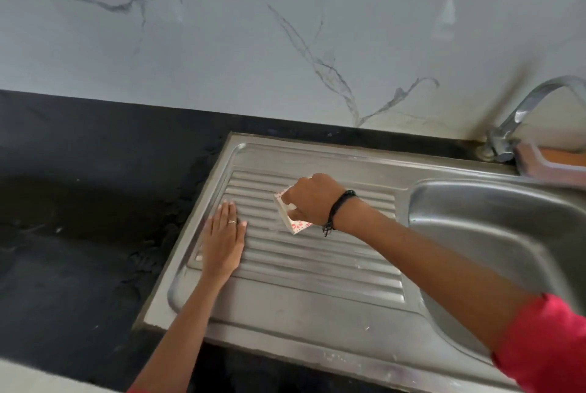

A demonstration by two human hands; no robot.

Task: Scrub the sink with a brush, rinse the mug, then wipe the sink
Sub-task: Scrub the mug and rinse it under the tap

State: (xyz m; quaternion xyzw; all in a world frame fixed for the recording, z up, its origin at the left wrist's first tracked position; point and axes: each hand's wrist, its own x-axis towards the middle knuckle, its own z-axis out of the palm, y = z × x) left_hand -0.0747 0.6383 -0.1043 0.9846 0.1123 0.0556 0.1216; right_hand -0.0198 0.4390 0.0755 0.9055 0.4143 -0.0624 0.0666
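Black countertop (79, 202) w/ marble-look wall (253, 28) behind; chrome tap (520, 116) at right, orange item (561, 155) beside it.

The sink (285, 323) is set into the worktop (79, 202), against the worktop's back edge below the wall (222, 28). Its drainboard (317, 266) takes up the left part and its basin (507, 234) the right. The tap (520, 116) stands at the sink's back right corner, behind the basin. The mug (293, 221) is on the drainboard, near its back edge, with the right hand (312, 199) on top of it. The left hand (223, 240) lies flat on the drainboard's left edge, left of the mug and apart from it
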